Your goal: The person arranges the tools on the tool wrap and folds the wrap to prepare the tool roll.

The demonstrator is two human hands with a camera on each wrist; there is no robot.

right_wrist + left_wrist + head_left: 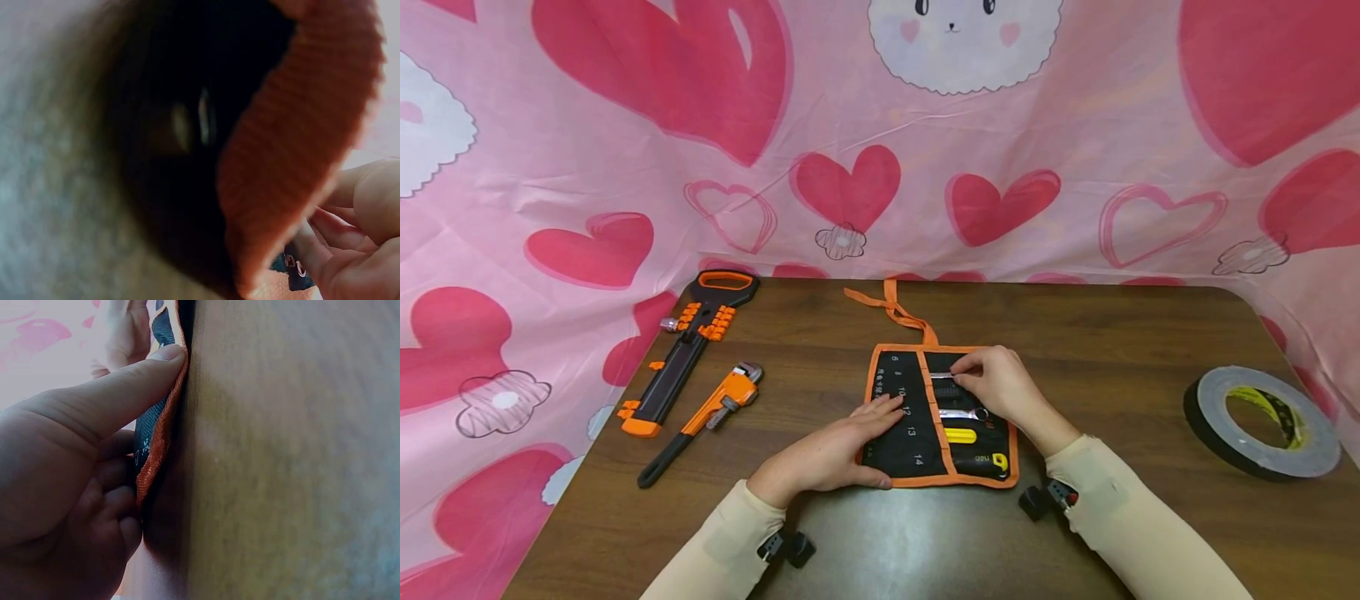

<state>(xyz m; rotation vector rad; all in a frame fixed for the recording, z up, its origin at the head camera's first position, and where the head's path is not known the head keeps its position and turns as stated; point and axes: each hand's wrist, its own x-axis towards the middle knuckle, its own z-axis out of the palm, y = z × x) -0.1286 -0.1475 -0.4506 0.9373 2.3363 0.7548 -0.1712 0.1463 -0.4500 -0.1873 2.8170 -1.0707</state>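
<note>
A black tool roll with orange trim (pixel 925 442) lies unrolled on the table, its pockets numbered in white. My left hand (pixel 842 442) rests on its left part with the fingers stretched out; the thumb (pixel 140 384) presses the near edge. With thumb and fingers, my right hand (pixel 1003 383) pinches a small silver wrench (pixel 941 375) at an upper pocket; the hand covers much of it. Below sit another silver wrench (pixel 958 414), a yellow piece (pixel 960 436) and a yellow-and-black piece (pixel 1000 462). In the right wrist view the blurred orange trim (pixel 300 131) partly blocks that hand.
Orange ties (pixel 898 312) trail from the roll's far edge. Left of it lie an orange pipe wrench with a black handle (pixel 718 408) and a black-and-orange tool holder (pixel 681 358). A grey tape roll (pixel 1210 425) lies at right. A pink heart-print cloth (pixel 925 192) hangs behind the table.
</note>
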